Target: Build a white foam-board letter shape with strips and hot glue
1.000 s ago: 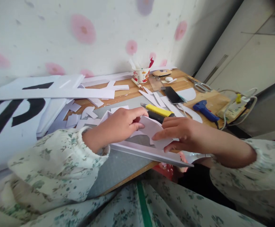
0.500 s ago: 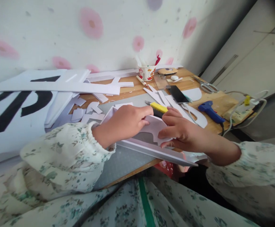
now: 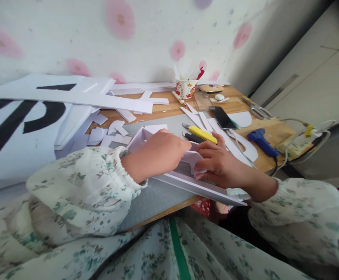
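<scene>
The left hand (image 3: 163, 151) and right hand (image 3: 217, 161) met over a white curved piece (image 3: 190, 158), which stood on edge inside a white frame (image 3: 200, 187) at the near side of the tabletop (image 3: 163, 112). The left hand was curled nearly closed at the piece's upper edge; its thumb was hidden, so its grip could not be told. The right hand was half open, fingers spread, fingertips against the piece's right end; whether it pinched or merely braced could not be told. Working from both sides probably kept the thin piece upright. The frame lay over a grey mat (image 3: 146, 206), likely there to guard the wood, its near wall overhanging the table's edge. The yellow cutter (image 3: 201, 133) lay just beyond the hands, presumably for easy reach. A blue glue gun (image 3: 261, 142) rested farther right, near the power strip (image 3: 292, 147), perhaps because of its cord.
</scene>
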### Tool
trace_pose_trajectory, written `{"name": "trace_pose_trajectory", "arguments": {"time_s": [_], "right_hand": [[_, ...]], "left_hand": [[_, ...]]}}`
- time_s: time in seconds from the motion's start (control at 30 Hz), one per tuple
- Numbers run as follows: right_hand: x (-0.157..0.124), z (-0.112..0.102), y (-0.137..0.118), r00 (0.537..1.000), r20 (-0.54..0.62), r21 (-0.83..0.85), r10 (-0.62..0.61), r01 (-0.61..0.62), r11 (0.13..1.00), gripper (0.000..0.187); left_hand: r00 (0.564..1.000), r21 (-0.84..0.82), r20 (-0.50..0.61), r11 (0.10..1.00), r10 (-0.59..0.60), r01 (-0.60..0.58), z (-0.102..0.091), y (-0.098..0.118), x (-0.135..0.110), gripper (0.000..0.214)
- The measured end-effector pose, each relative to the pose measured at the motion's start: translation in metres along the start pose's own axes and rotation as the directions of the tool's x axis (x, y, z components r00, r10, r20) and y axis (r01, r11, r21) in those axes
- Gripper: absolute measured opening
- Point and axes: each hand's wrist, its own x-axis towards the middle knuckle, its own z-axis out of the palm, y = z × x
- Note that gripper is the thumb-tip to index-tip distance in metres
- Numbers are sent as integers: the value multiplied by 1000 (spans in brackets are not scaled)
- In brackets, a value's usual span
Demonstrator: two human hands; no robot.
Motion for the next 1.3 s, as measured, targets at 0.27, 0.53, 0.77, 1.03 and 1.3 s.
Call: {"name": "trace_pose_trajectory", "arguments": {"time_s": [0.27,0.53,0.77,1.03,1.3], "right_hand": [[5,7,0,1000,-19,-29,2,-2,1000,22],[8,8,1,1000,-11,-43,9,-9,999,22],[9,11,0,997,24,-16,68,-67,998,18],[9,8,2,996,60,34,72,-74,997,14],[8,9,5,996,74,84,40,-46,995,11]], "left_hand": [[1000,74,26,997,-16,14,-3,-2,-1,19],[997,93,69,995,-33,27,-6,-6,0,22],[994,121,98,992,-45,33,-6,-8,-1,22],[988,82,137,995,-69,58,-10,-8,0,26],[983,48,176,998,-46,38,-9,-8,2,28]]}}
